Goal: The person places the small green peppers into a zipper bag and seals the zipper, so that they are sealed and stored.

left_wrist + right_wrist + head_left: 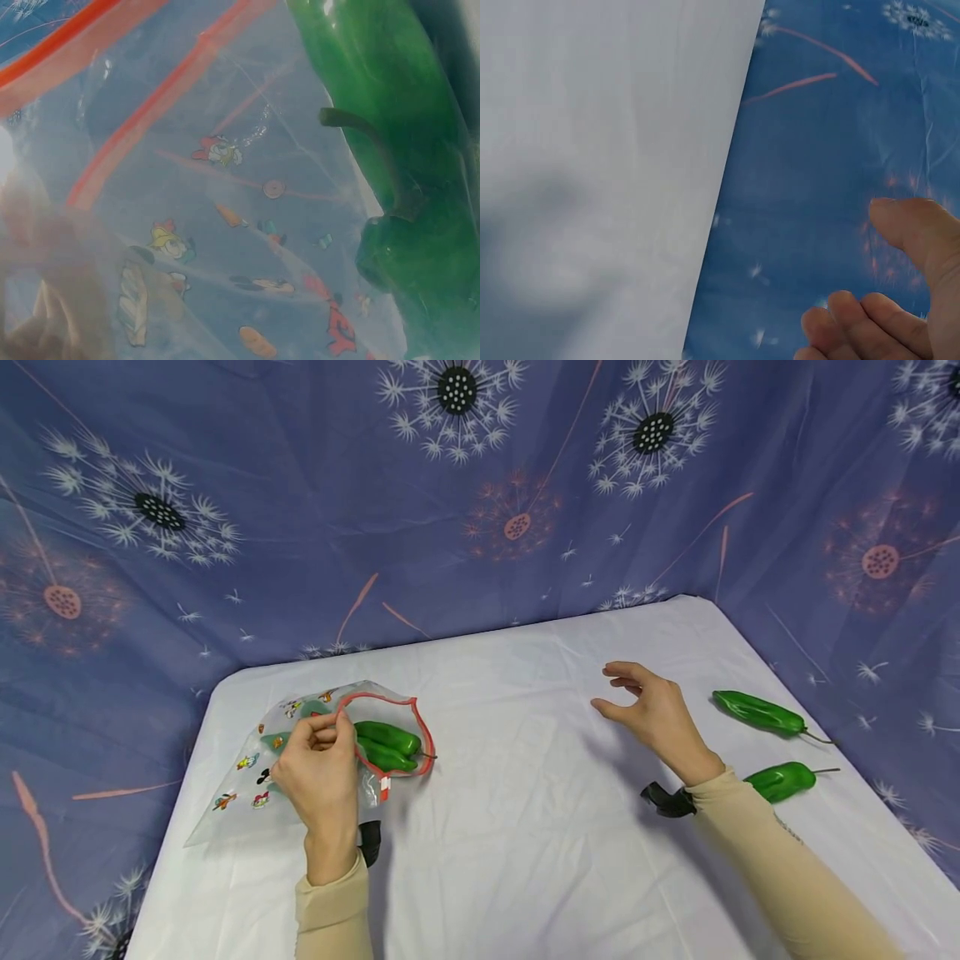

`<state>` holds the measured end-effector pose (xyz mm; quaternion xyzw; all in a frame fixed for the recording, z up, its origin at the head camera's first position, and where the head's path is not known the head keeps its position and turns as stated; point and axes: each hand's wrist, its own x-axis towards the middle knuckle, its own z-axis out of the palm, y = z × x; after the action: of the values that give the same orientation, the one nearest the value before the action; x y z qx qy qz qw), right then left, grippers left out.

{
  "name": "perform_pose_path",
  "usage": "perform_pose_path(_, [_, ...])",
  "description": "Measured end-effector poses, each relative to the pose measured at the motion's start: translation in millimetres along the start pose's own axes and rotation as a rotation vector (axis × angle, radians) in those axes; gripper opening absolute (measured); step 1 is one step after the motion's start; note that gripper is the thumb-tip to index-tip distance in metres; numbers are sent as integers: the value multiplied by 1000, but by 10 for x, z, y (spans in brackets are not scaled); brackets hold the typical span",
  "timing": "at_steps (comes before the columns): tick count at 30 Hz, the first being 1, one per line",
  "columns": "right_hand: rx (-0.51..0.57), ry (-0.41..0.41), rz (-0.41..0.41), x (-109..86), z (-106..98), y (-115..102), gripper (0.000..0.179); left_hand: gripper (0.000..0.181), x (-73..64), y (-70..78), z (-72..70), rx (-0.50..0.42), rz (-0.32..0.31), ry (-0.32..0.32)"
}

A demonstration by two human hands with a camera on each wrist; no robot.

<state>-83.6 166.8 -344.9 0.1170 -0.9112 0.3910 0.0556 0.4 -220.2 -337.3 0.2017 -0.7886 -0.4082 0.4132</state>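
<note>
Hanging behind everything, a purple-blue cloth [322,435] is showing fluffy white and pink flowers. On the left side of the white-covered desk [517,810], a clear bag [242,782] is lying and showing small cartoon pictures. The left hand [318,768] is pinching the bag near its red edge [427,727], with thumb and fingers coming together. Two shiny green peppers [388,738] are sitting inside the bag, side by side, just by its mouth. One thin stem is poking across the red edge. Further right, the right hand [651,714] is hovering above the desk, its thumb and bent fingers spreading apart. A black band [670,800] is sticking out by that wrist, and a tan sleeve [787,868] is covering the arm. Near the desk's right side, a long green pepper [759,712] is lying with its stem pointing right. Closer to the person, another green pepper [783,782] is lying partly hidden by the sleeve, its stem also pointing right.
</note>
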Motion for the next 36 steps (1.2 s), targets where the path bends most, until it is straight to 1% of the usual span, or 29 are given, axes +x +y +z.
perform_pose_path(9, [-58, 39, 42, -229, -288, 268, 52, 15, 5, -3, 3, 4, 15, 2])
perform_pose_path(19, [-166, 56, 110, -467, -556, 589, 56, 14, 8, -16, -6, 7, 29, 3])
perform_pose_path(22, [-203, 52, 138, -527, -651, 687, 58, 12, 5, -19, -11, -7, 28, -3])
perform_pose_path(23, [-201, 47, 147, -547, -681, 725, 59, 12, 5, -21, -12, -12, 28, -6])
perform_pose_path(27, [-206, -7, 200, -638, -817, 911, 67, 12, 6, -27, -17, -21, 32, -13])
perform_pose_path(29, [-205, -58, 241, -685, -900, 1012, 72, 12, 8, -29, -19, -16, 32, -13])
perform_pose_path(34, [-276, -207, 343, -794, -1141, 1277, 82, 14, 11, -27, -16, -11, 20, -15])
perform_pose_path(36, [-305, -244, 376, -834, -1232, 1381, 83, 14, 11, -27, -16, -14, 12, -15])
